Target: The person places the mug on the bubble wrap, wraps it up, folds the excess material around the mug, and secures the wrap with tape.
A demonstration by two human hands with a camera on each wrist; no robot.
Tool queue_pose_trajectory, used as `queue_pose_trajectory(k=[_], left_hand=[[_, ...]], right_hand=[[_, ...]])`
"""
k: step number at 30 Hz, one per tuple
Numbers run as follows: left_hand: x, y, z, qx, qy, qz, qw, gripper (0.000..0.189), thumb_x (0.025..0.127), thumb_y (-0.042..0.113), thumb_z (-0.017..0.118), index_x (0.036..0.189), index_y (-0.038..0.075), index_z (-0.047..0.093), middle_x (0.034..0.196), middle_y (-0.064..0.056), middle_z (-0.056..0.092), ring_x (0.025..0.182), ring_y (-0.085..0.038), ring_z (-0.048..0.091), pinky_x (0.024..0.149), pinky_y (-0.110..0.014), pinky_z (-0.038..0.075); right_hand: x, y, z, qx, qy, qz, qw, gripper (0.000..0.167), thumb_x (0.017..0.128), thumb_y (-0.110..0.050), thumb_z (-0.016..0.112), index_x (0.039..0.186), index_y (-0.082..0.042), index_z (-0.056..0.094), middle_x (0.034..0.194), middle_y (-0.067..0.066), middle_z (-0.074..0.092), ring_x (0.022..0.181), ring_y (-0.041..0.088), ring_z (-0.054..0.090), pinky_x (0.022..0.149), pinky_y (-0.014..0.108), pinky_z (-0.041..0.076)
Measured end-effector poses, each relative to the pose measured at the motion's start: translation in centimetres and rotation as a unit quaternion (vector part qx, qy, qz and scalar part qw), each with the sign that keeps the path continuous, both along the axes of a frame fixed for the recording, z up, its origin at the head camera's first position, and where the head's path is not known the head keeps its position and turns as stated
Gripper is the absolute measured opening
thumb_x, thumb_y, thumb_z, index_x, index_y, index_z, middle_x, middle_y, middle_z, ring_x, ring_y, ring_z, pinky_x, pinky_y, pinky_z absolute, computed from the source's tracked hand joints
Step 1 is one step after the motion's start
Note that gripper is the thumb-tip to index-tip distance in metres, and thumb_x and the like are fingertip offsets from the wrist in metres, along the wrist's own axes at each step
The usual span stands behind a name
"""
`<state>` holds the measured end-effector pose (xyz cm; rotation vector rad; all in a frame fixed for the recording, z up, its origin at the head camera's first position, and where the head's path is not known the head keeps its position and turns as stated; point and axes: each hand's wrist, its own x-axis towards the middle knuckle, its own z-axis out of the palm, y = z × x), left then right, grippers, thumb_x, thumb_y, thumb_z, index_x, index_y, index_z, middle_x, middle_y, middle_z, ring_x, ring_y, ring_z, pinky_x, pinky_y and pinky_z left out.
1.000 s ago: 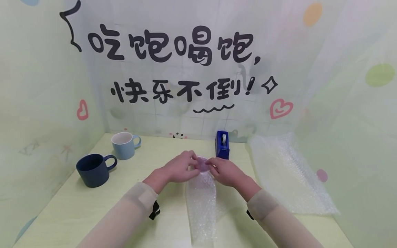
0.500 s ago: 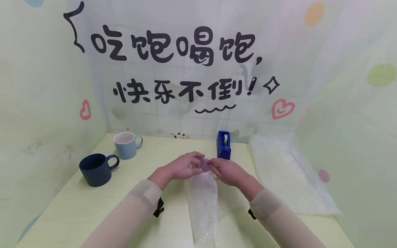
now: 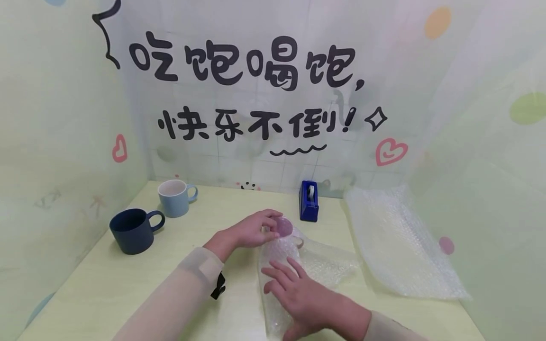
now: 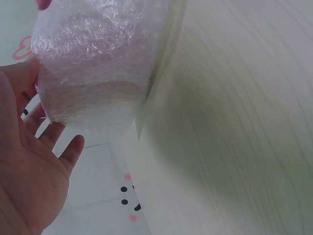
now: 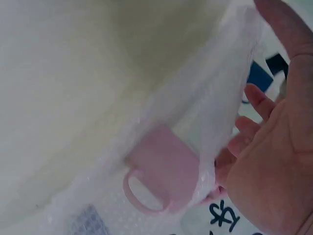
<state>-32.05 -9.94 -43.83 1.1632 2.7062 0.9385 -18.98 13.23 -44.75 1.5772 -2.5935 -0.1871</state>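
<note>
A pink mug [image 3: 285, 228] stands mid-table, partly wrapped in bubble wrap [image 3: 279, 249]. My left hand [image 3: 251, 229] pinches the wrap at the mug's rim, thumb in front and fingers behind. In the left wrist view that hand [image 4: 36, 152] is beside the wrapped wall [image 4: 95, 78]. My right hand [image 3: 309, 298] spreads its fingers over the long front flap of wrap. In the right wrist view the mug's pink body [image 5: 166, 164] and handle show uncovered, with the right hand [image 5: 274, 156] alongside the wrap's edge. More wrap extends to the right beneath the handle.
A dark blue mug [image 3: 132, 232] and a light blue mug [image 3: 174, 201] stand at the left. Behind the pink mug is a blue tape dispenser [image 3: 308, 203]. Another bubble wrap sheet [image 3: 401, 251] lies at the right. Printed fabric walls enclose the table.
My right hand has left the mug's rim and come down toward me over the front flap, fingers spread. The mug's handle and the wrap at the right now show. My left hand stays at the rim.
</note>
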Motion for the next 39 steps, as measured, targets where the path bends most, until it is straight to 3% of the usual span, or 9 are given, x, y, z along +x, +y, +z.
queue_pose_trajectory(k=[2, 6, 12, 21, 25, 29, 34, 37, 39], left_hand=[[0.0, 0.0, -0.1, 0.004, -0.007, -0.002, 1.0, 0.024, 0.106, 0.023, 0.064, 0.087, 0.011, 0.071, 0.165, -0.02, 0.053, 0.15, -0.044, 0.053, 0.119, -0.059, 0.049], [0.0, -0.1, -0.3, 0.007, -0.013, -0.005, 0.9999, 0.026, 0.107, 0.024, 0.063, 0.084, 0.012, 0.068, 0.166, -0.021, 0.052, 0.15, -0.044, 0.053, 0.117, -0.058, 0.05], [0.0, -0.3, -0.2, 0.011, -0.01, -0.006, 0.9999, 0.026, 0.107, 0.026, 0.064, 0.085, 0.013, 0.068, 0.166, -0.02, 0.052, 0.152, -0.044, 0.052, 0.12, -0.06, 0.048], [0.1, -0.8, -0.2, 0.031, -0.067, 0.024, 0.997, 0.031, 0.11, 0.026, 0.061, 0.099, 0.01, 0.085, 0.176, -0.011, 0.043, 0.16, -0.041, 0.044, 0.127, -0.06, 0.043], [0.3, -1.2, -0.5, 0.07, -0.115, 0.026, 0.9906, 0.041, 0.106, 0.02, 0.047, 0.105, -0.005, 0.08, 0.179, -0.008, 0.036, 0.163, -0.039, 0.039, 0.128, -0.059, 0.041], [0.4, -1.4, -0.7, 0.082, -0.131, 0.028, 0.9875, 0.043, 0.106, 0.032, 0.052, 0.125, 0.009, 0.083, 0.181, -0.003, 0.032, 0.166, -0.037, 0.034, 0.129, -0.063, 0.039], [0.6, -0.9, -1.0, 0.086, -0.144, 0.053, 0.9844, 0.044, 0.112, 0.05, 0.056, 0.116, 0.018, 0.086, 0.179, 0.001, 0.036, 0.167, -0.034, 0.034, 0.132, -0.06, 0.036], [0.8, -0.7, -1.2, 0.096, -0.147, 0.074, 0.9817, 0.041, 0.113, 0.047, 0.057, 0.13, 0.017, 0.078, 0.171, -0.004, 0.05, 0.161, -0.035, 0.044, 0.129, -0.062, 0.04], [0.9, -0.6, -1.2, 0.108, -0.147, 0.086, 0.9795, 0.045, 0.112, 0.044, 0.059, 0.152, 0.022, 0.063, 0.168, -0.007, 0.054, 0.158, -0.035, 0.047, 0.126, -0.063, 0.043]], right_hand=[[0.4, -0.2, -1.4, -0.014, 0.068, 0.02, 0.9974, 0.087, 0.071, -0.066, 0.091, 0.134, -0.02, 0.053, 0.164, 0.008, 0.048, 0.158, 0.033, 0.043, 0.125, 0.06, 0.042], [0.0, -0.4, -2.8, -0.054, 0.137, 0.051, 0.9878, 0.065, 0.07, -0.053, 0.094, 0.119, -0.025, 0.061, 0.141, -0.003, 0.064, 0.143, 0.022, 0.056, 0.122, 0.052, 0.046], [-2.0, -0.6, -1.3, -0.125, 0.148, 0.085, 0.9774, 0.031, 0.081, -0.034, 0.091, 0.104, -0.027, 0.072, 0.104, -0.016, 0.073, 0.105, 0.007, 0.068, 0.108, 0.037, 0.053], [-7.0, -1.1, 2.2, -0.316, 0.053, -0.049, 0.946, 0.025, 0.095, -0.013, 0.081, 0.12, -0.007, 0.078, 0.115, 0.009, 0.084, 0.099, 0.024, 0.08, 0.086, 0.041, 0.066], [-8.5, -1.5, 2.8, -0.339, -0.011, -0.113, 0.934, 0.021, 0.103, -0.015, 0.073, 0.12, -0.004, 0.077, 0.115, 0.012, 0.083, 0.102, 0.028, 0.08, 0.088, 0.046, 0.066], [-9.4, -1.9, 3.0, -0.341, -0.03, -0.148, 0.9279, 0.017, 0.105, -0.016, 0.071, 0.116, -0.005, 0.077, 0.111, 0.01, 0.082, 0.096, 0.027, 0.078, 0.085, 0.046, 0.065], [-9.7, -1.9, 2.7, -0.345, 0.031, -0.153, 0.9253, 0.024, 0.099, -0.017, 0.08, 0.118, -0.003, 0.074, 0.112, 0.012, 0.078, 0.1, 0.029, 0.073, 0.088, 0.047, 0.063], [-9.8, -1.7, 2.6, -0.361, 0.099, -0.147, 0.9154, 0.035, 0.095, -0.019, 0.085, 0.119, -0.001, 0.068, 0.111, 0.014, 0.071, 0.102, 0.032, 0.065, 0.089, 0.046, 0.058], [-9.8, -1.4, 2.5, -0.363, 0.128, -0.134, 0.9134, 0.034, 0.093, -0.02, 0.085, 0.116, -0.003, 0.066, 0.106, 0.012, 0.067, 0.097, 0.03, 0.062, 0.086, 0.045, 0.055]])
